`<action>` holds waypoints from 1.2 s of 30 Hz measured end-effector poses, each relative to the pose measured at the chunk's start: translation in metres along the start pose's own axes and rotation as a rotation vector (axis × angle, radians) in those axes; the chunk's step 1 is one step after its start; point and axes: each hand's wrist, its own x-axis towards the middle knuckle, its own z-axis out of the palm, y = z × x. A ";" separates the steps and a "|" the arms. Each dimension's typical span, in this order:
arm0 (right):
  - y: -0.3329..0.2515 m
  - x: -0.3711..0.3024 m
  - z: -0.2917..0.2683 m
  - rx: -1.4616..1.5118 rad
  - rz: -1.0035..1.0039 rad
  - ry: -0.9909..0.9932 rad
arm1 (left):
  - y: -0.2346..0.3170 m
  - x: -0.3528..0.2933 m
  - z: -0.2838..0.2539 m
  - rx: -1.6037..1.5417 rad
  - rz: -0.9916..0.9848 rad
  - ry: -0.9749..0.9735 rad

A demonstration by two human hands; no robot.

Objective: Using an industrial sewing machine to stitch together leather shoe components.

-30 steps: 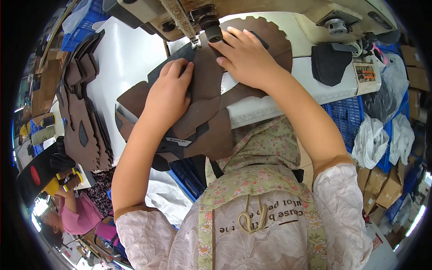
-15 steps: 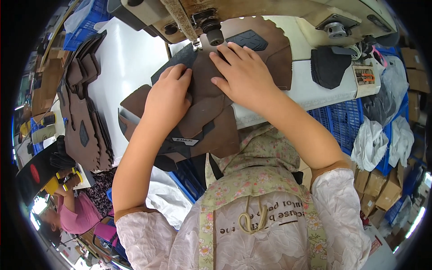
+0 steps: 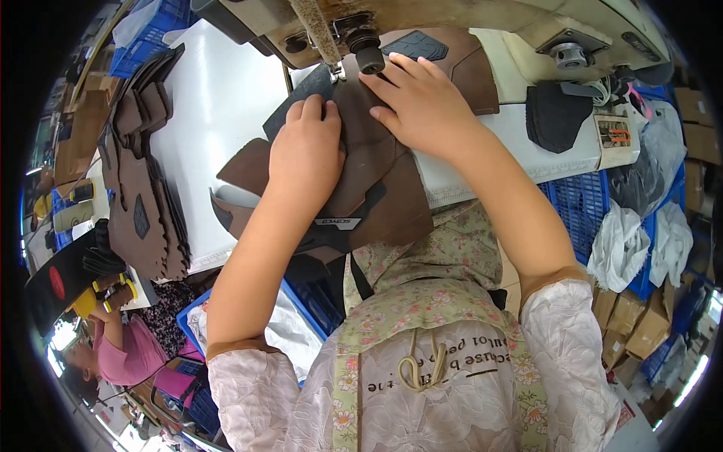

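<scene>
A stitched brown leather piece [image 3: 369, 158] with black panels lies under the sewing machine's presser foot [image 3: 337, 72]. Its lower part hangs over the table's near edge, where a black panel with a pale label [image 3: 337, 223] shows. My left hand [image 3: 307, 147] presses on the leather beside a black panel [image 3: 305, 89], its fingers curled close together and its fingertips partly hidden. Right of the presser foot, my right hand [image 3: 431, 102] lies on the leather with fingers spread, fingertips near a black textured patch [image 3: 416, 45].
The sewing machine head [image 3: 482, 19] spans the far side. Stacked brown leather pieces [image 3: 143, 203] lie on the white table [image 3: 211, 90] at left. Dark cut pieces [image 3: 557, 117] sit at right. Blue crates [image 3: 580, 196] stand below; a person in pink [image 3: 132, 350] sits at lower left.
The leather piece has shifted to the right and slightly away from me, turning a little under the presser foot. Both my hands have moved the same way with it.
</scene>
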 end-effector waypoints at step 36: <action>0.040 0.018 0.012 -0.035 -0.096 0.175 | 0.020 0.020 0.013 0.148 0.031 0.254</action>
